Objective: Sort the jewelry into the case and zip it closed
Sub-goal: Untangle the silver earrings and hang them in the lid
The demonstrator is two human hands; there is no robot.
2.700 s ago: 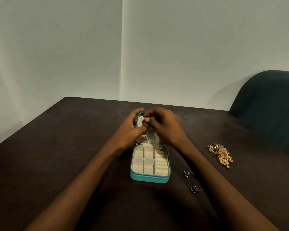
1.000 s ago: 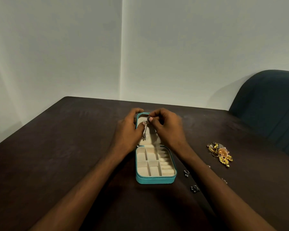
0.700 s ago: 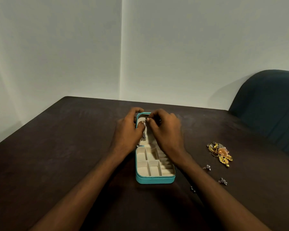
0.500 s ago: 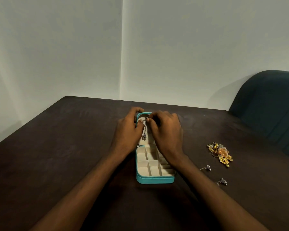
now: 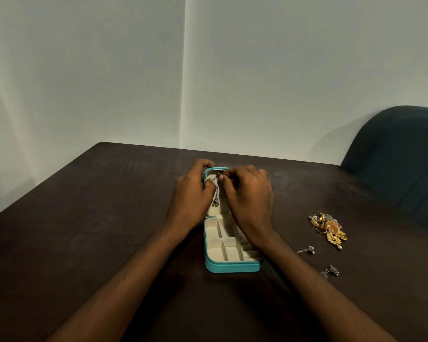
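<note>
two hands at the open teal case (image 5: 229, 266): my left hand (image 5: 192, 196) grips the lid edge, my right hand (image 5: 247, 196) pinches a silver chain (image 5: 216, 193) against the lid lining; i reckon it could slip off and tangle if i let go early

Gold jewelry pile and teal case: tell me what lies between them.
Head view: only bare dark table between the gold jewelry pile and the teal case.

1 case (image 5: 229, 266), 2 silver earrings (image 5: 309, 249), 1 gold pile (image 5: 329, 228), 1 chain (image 5: 216, 193).
</note>
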